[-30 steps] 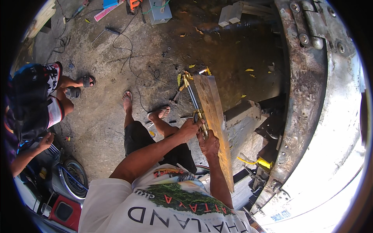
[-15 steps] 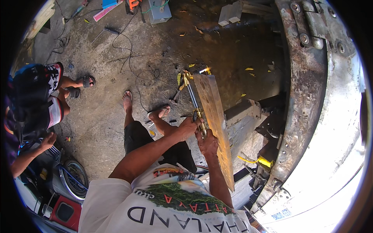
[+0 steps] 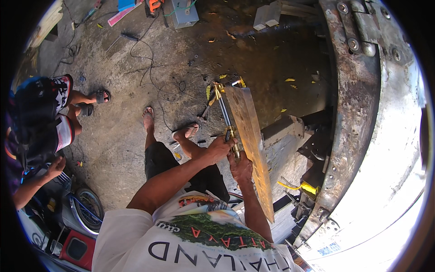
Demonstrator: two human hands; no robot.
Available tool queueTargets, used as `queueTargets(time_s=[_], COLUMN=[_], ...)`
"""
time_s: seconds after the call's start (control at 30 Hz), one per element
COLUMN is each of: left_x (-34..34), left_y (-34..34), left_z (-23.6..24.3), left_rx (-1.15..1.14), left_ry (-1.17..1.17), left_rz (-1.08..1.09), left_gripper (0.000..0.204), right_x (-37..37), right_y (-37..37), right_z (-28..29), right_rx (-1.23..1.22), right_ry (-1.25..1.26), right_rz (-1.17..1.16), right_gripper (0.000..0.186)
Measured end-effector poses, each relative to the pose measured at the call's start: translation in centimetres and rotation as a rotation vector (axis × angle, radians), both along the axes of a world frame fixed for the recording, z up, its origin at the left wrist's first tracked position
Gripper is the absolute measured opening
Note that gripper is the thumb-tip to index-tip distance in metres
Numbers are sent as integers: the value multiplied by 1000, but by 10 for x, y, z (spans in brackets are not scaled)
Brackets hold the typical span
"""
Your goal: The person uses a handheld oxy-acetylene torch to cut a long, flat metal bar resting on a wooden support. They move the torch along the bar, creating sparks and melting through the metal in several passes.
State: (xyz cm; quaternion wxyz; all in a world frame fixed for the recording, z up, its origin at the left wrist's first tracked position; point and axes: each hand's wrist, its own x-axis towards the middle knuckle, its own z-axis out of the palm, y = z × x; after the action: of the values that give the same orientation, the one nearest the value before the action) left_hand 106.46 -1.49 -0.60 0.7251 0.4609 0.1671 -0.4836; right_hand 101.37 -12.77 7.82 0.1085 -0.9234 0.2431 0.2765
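Note:
A brass cutting torch (image 3: 224, 111) with long thin tubes points away from me, its angled head at the far end next to the top of a brown, rusty-looking plate. My left hand (image 3: 220, 149) is closed round the torch by its valve body. Close behind, my right hand (image 3: 241, 167) grips the rear of the torch handle, its fingers partly hidden. The long plate (image 3: 250, 145) stands tilted just right of the torch and my right forearm. A small bright spot shows beyond the torch head; whether it is a flame I cannot tell.
A large rusty, curved metal structure (image 3: 358, 109) fills the right side. Dark cable (image 3: 152, 63) lies across the concrete floor, near a hammer-like tool (image 3: 205, 112). A co-worker (image 3: 41, 118) is at the left, above a wheel (image 3: 88, 206). A grey metal box (image 3: 185, 13) stands far off.
Both hands keep their hold on the torch, and it stays almost in place. The bright spot by the torch head looks slightly smaller.

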Motion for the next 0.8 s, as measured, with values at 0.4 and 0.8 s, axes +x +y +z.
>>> queueTargets(time_s=[0.4, 0.8], left_x=[0, -1], left_y=[6, 3], left_z=[-2, -5], left_rx=[-41, -98], left_ry=[1, 34], left_rz=[-1, -3], left_gripper=[45, 38], right_x=[-3, -1], right_y=[6, 7], right_z=[0, 3], right_rx=[-19, -32], right_ry=[-4, -35], right_rz=[-19, 25], right_gripper=[56, 55])
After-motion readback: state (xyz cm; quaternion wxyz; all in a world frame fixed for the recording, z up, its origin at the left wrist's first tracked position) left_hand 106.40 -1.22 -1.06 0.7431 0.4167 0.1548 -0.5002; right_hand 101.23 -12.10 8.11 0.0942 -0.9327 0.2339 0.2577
